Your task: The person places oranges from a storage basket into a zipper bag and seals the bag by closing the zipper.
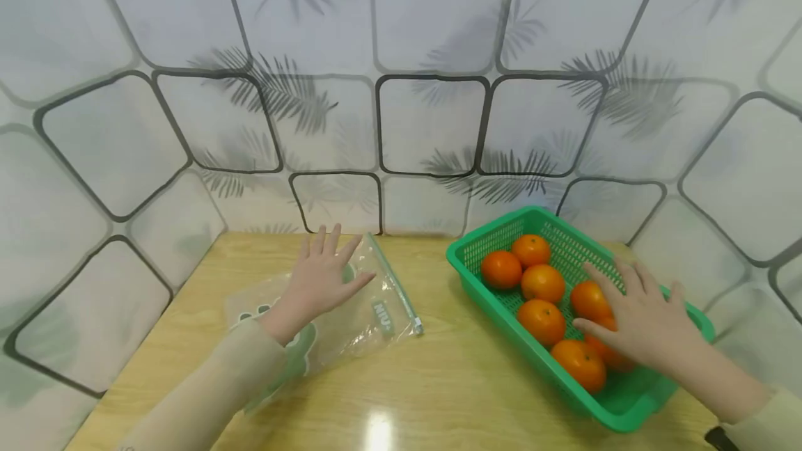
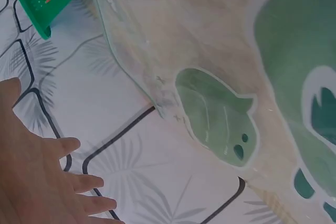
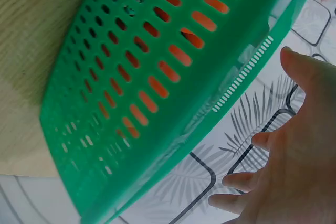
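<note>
My left hand (image 1: 326, 277) hovers with spread fingers over a clear plastic zip bag (image 1: 357, 326) printed with green cartoon shapes. The bag lies flat on the table, its zip edge with a white slider toward the right. On the right, my right hand (image 1: 648, 315) spreads its fingers above a green plastic basket (image 1: 501, 336). Several oranges (image 1: 541, 322) sit in the basket, some partly covered by the hand. In the right wrist view, the orange fruit shows through slots in the basket wall (image 3: 131, 72). Neither hand holds anything.
The wooden table (image 1: 413, 395) backs onto a wall (image 1: 432, 124) with a grey outlined-block and leaf pattern. Side walls with the same pattern stand at left and right. The basket is at the table's right side, close to the right wall.
</note>
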Demonstrator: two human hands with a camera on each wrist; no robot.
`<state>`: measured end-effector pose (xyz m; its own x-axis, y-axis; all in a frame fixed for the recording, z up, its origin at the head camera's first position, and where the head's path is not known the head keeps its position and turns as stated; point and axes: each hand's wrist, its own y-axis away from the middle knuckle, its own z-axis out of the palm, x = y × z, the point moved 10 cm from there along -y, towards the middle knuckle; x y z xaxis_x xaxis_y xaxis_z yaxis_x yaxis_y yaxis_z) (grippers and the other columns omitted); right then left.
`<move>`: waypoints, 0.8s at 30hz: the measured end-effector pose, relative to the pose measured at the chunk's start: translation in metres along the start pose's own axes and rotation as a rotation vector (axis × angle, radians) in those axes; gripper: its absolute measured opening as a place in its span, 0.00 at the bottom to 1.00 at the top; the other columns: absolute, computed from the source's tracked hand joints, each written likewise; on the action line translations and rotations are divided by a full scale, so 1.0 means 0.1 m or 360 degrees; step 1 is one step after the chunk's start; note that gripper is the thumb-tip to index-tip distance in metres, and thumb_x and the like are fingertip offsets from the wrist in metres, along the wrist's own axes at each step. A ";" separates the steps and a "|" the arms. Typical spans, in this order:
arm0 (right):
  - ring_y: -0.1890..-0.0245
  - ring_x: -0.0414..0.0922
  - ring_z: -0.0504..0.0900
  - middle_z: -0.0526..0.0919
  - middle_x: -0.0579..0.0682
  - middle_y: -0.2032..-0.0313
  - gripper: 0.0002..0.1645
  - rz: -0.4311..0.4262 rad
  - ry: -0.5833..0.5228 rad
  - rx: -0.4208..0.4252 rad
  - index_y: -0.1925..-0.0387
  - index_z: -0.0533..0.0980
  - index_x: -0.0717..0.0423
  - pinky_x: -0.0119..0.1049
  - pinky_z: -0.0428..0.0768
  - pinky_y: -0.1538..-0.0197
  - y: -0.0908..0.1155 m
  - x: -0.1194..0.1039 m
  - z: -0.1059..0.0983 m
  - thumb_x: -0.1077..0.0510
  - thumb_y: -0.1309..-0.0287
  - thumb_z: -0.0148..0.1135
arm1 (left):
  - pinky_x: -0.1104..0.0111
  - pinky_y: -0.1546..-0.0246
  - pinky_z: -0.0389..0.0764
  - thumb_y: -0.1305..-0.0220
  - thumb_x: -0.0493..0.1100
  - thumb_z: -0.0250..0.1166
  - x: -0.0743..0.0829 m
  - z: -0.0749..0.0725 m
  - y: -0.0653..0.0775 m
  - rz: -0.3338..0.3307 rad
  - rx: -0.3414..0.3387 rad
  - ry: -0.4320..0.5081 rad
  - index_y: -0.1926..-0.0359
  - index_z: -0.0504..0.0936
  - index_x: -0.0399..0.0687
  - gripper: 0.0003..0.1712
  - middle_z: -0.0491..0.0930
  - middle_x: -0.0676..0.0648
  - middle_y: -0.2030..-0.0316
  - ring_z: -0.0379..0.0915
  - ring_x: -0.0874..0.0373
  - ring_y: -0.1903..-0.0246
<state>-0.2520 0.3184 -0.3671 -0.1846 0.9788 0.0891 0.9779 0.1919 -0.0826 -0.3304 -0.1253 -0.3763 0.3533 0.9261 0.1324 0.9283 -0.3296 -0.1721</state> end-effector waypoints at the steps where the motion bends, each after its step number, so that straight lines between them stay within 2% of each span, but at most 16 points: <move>1: 0.29 0.81 0.57 0.55 0.78 0.25 0.60 0.0006 0.0000 0.0004 0.18 0.55 0.51 0.92 0.55 0.40 0.02 0.02 0.00 0.21 0.36 0.57 | 0.29 0.22 0.48 0.27 0.72 0.54 0.02 0.00 -0.03 0.0005 -0.0004 -0.0006 0.17 0.61 0.53 0.48 0.49 0.30 0.17 0.40 0.26 0.18; 7: 0.30 0.82 0.59 0.54 0.79 0.25 0.61 0.0034 -0.0028 0.0029 0.17 0.52 0.51 0.92 0.55 0.40 0.12 0.11 0.02 0.22 0.37 0.60 | 0.32 0.21 0.51 0.26 0.72 0.51 0.15 0.04 -0.17 0.0053 -0.0045 -0.0057 0.17 0.60 0.52 0.47 0.50 0.29 0.18 0.44 0.26 0.18; 15: 0.33 0.83 0.60 0.56 0.81 0.27 0.61 0.0065 -0.0046 0.0053 0.17 0.53 0.55 0.90 0.56 0.40 0.25 0.26 0.06 0.25 0.35 0.61 | 0.34 0.20 0.52 0.24 0.72 0.49 0.31 0.12 -0.31 0.0076 -0.0117 -0.0024 0.17 0.60 0.50 0.47 0.51 0.29 0.18 0.45 0.28 0.18; 24: 0.36 0.84 0.63 0.58 0.83 0.29 0.53 0.0075 -0.0007 0.0077 0.23 0.61 0.61 0.87 0.65 0.43 0.39 0.34 0.11 0.29 0.32 0.61 | 0.38 0.19 0.52 0.22 0.70 0.48 0.45 0.23 -0.52 0.0065 -0.0160 0.0021 0.17 0.59 0.51 0.44 0.52 0.30 0.18 0.46 0.30 0.18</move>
<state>-0.2209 0.3599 -0.3780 -0.1388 0.9871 0.0797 0.9797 0.1486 -0.1347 -0.3655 -0.0620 -0.3839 0.3921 0.9092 0.1402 0.9197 -0.3845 -0.0791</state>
